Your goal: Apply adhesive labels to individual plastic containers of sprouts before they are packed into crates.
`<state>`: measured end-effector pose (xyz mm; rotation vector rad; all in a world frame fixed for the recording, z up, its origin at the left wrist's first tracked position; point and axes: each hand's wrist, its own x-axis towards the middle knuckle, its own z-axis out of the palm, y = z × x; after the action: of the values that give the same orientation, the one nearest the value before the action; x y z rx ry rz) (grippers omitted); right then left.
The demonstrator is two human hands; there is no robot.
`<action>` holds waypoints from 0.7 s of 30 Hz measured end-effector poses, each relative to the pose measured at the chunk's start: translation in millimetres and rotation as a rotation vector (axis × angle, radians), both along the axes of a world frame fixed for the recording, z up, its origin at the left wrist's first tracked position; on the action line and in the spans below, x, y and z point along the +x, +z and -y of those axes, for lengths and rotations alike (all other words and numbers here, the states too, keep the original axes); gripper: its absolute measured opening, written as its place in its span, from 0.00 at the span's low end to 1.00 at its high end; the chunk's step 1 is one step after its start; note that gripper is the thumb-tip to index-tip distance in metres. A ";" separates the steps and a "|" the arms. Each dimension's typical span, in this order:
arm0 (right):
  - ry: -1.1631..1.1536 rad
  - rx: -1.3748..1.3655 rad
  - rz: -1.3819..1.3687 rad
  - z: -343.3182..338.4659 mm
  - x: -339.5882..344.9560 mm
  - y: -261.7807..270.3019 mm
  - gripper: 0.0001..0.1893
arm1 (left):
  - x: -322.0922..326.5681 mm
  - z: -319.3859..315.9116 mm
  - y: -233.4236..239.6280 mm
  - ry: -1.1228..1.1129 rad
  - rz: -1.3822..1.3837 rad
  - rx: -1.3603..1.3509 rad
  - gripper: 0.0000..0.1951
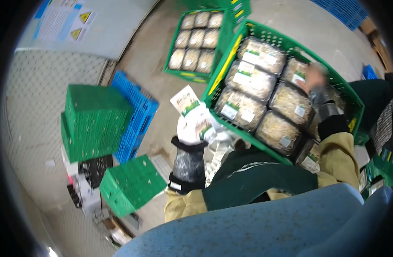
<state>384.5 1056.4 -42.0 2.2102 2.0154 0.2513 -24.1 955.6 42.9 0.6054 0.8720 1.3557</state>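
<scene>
My left hand (187, 130), in a white glove, holds a small bunch of printed labels (185, 100) left of a green plastic crate (248, 139). Film-wrapped black trays (251, 80) of pale, stringy food, perhaps mushrooms or sprouts, fill that crate in rows. Over at the crate's right side, my right hand (314, 77) is blurred and lies on one of these trays, its thumb by the label (299, 75) there. I see nothing held in it. Several trays bear a green-and-white label and a small white sticker, while two nearer ones (291, 102) show only the small sticker.
Another green crate (196, 78) of wrapped trays stands on the floor beyond. To the left are stacked green crates (98, 122), a blue plastic pallet (135, 115) and a further green crate stack (133, 184). At right, dark fabric (368, 99) sits close to the crate.
</scene>
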 end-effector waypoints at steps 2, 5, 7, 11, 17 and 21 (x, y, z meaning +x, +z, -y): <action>0.139 0.165 -0.276 9.9 -49.2 50.6 0.28 | -10.6 -4.0 16.9 0.086 -0.072 0.144 0.17; 0.509 -0.201 -1.233 70.6 -157.3 93.8 0.24 | -29.4 -1.3 31.8 0.098 -0.053 0.204 0.18; 0.754 -0.178 -1.167 114.5 -226.9 84.8 0.31 | -28.2 0.6 45.6 0.155 -0.139 0.218 0.17; 0.624 -0.172 -1.066 125.9 -312.7 25.2 0.34 | -25.2 15.9 74.0 0.159 -0.076 0.282 0.16; -0.153 -0.715 -1.933 141.2 -330.9 15.7 0.13 | -93.6 44.7 29.2 0.290 -0.948 0.229 0.27; -0.428 -1.100 -2.235 171.2 -340.0 32.8 0.18 | -96.3 141.5 -42.8 0.006 -0.577 -0.008 0.15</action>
<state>44.6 885.2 -9.2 1.3709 0.6543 -3.2594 -120.4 814.2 0.1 1.0137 1.3385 1.1944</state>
